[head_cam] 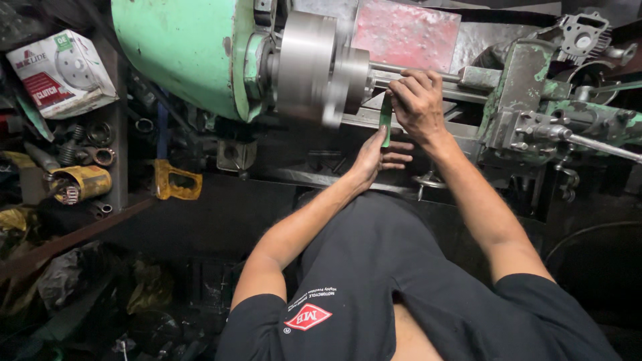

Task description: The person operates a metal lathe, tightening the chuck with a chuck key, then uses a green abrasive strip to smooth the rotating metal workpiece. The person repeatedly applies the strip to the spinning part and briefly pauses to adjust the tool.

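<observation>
- The right hand (416, 100) is closed over the top of a green strip (386, 120), fingers curled, pressing it toward the shaft (401, 70) that sticks out of the chuck.
- The left hand (378, 157) sits just below, palm up, thumb and forefinger pinching the strip's lower end while the other fingers spread loose.
- The strip stands nearly upright between the two hands, just right of the chuck (317, 67) and in front of the shaft.
- The chuck is a grey steel disc, blurred at its rim, mounted on the pale green headstock (184, 53).
- Behind the hands lies a dented red plate (404, 33).
- To the right stands the worn green tool post (528, 100) with a steel handle (602, 147) reaching out toward the right edge.
- Far left, shelves (117, 134) carry a white and red box (60, 73), springs and rings, a yellow can (83, 182) and a yellow bracket (176, 180).
- The person's black shirt (401, 287) fills the lower middle of the view.
</observation>
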